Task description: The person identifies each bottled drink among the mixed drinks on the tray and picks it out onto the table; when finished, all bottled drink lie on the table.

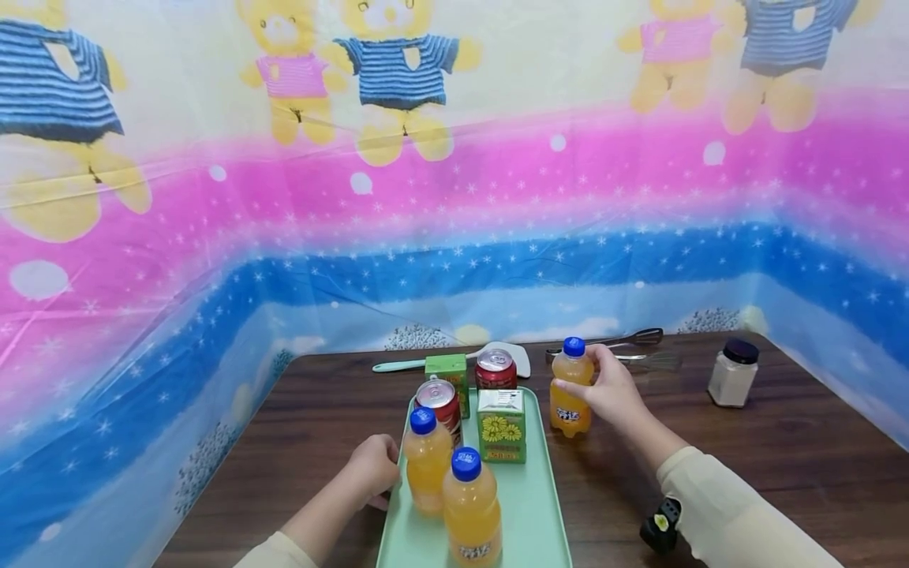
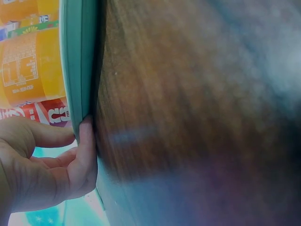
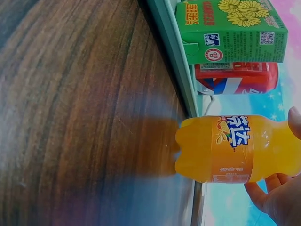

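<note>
My right hand [image 1: 616, 393] grips an upright bottle of orange soda [image 1: 570, 406] with a blue cap, just right of the green tray [image 1: 534, 513]. In the right wrist view the bottle's base is close over the table, with the fingers near its neck. At the tray's left edge my left hand [image 1: 372, 472] pinches the rim, thumb and fingers on either side in the left wrist view. Two more orange soda bottles [image 1: 472, 513] stand at the tray's near part. Behind them are two red cans [image 1: 438, 401] and two green drink cartons [image 1: 502, 432].
At the table's back lies a spatula [image 1: 511, 356] with a pale handle. Right of it are metal kitchen tools [image 1: 639, 338]. A jar [image 1: 734, 379] with a black lid stands at the back right. A printed cloth [image 1: 511, 260] walls the table behind and at the sides.
</note>
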